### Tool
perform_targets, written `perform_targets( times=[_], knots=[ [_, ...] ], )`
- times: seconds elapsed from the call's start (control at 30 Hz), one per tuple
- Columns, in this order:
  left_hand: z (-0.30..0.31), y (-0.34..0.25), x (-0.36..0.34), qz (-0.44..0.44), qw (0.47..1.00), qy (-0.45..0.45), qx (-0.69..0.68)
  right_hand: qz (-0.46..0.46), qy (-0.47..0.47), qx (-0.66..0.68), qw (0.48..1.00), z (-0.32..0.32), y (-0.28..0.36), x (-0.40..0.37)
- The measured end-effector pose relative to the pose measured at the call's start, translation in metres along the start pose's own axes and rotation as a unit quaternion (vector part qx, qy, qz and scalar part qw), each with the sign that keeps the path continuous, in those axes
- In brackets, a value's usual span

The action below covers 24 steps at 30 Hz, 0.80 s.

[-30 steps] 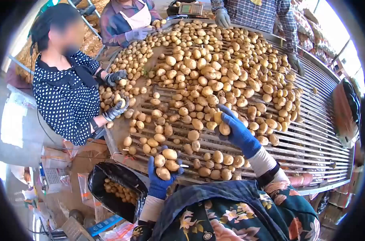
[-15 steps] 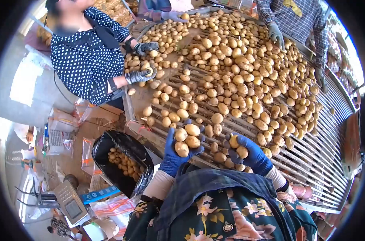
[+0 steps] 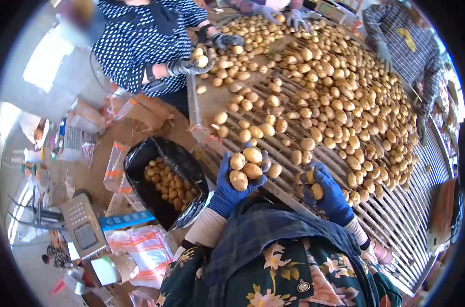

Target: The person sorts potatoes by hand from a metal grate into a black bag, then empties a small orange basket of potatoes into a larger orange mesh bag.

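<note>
Head view has the left hand (image 3: 229, 195) cupping a cluster of potatoes (image 3: 252, 170) near centre frame, up and right of the black bag (image 3: 184, 158) and nearer it than the right hand (image 3: 333, 198), which grasps more potatoes (image 3: 317, 192).

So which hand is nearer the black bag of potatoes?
Left. The left hand, cupping potatoes, is just right of the bag; the right hand is farther off, over the slatted table.

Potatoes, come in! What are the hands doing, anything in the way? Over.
Left hand cupping potatoes. Right hand gripping more. Nothing seen blocking either.
</note>
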State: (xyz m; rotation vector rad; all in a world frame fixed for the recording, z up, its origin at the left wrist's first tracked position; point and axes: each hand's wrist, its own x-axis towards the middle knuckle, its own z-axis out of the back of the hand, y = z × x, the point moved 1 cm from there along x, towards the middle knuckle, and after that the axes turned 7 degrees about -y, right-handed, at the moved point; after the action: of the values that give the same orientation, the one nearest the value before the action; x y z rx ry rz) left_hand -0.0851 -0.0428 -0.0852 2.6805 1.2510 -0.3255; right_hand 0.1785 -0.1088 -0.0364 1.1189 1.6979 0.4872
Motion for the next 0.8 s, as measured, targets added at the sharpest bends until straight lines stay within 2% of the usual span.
perform_targets(
  times=[0.17, 0.23, 0.27, 0.37, 0.4, 0.57, 0.63, 0.7, 0.77, 0.8],
  knots=[
    [0.015, -0.023, -0.039, -0.078, 0.997, 0.01, -0.004, 0.024, 0.023, 0.003, 0.999, -0.016, -0.004, 0.015],
    [0.029, -0.031, -0.056, -0.115, 0.993, -0.039, 0.015, 0.049, -0.006, -0.017, 0.999, -0.025, -0.003, 0.022],
    [0.025, -0.033, -0.066, -0.123, 0.991, -0.045, -0.02, 0.04, -0.019, -0.013, 0.999, -0.039, 0.001, 0.019],
    [0.044, -0.044, -0.09, -0.178, 0.983, -0.04, -0.007, 0.038, 0.016, -0.03, 0.999, -0.047, -0.005, 0.027],
    [0.05, -0.046, -0.101, -0.193, 0.98, -0.041, -0.01, 0.029, -0.015, -0.036, 0.999, -0.045, -0.01, 0.035],
    [0.094, -0.061, -0.157, -0.267, 0.952, -0.147, -0.037, 0.041, 0.027, -0.085, 0.995, -0.072, -0.018, 0.032],
    [0.118, -0.072, -0.172, -0.272, 0.951, -0.115, -0.09, 0.028, 0.053, -0.091, 0.994, -0.077, -0.023, 0.033],
    [0.148, -0.087, -0.186, -0.332, 0.923, -0.18, -0.08, 0.039, 0.073, -0.117, 0.99, -0.082, -0.028, 0.036],
    [0.149, -0.106, -0.192, -0.324, 0.918, -0.191, -0.128, 0.016, 0.082, -0.119, 0.989, -0.088, -0.033, 0.036],
    [0.153, -0.119, -0.191, -0.37, 0.905, -0.194, -0.081, 0.011, 0.079, -0.145, 0.986, -0.09, -0.036, 0.036]
  ],
)
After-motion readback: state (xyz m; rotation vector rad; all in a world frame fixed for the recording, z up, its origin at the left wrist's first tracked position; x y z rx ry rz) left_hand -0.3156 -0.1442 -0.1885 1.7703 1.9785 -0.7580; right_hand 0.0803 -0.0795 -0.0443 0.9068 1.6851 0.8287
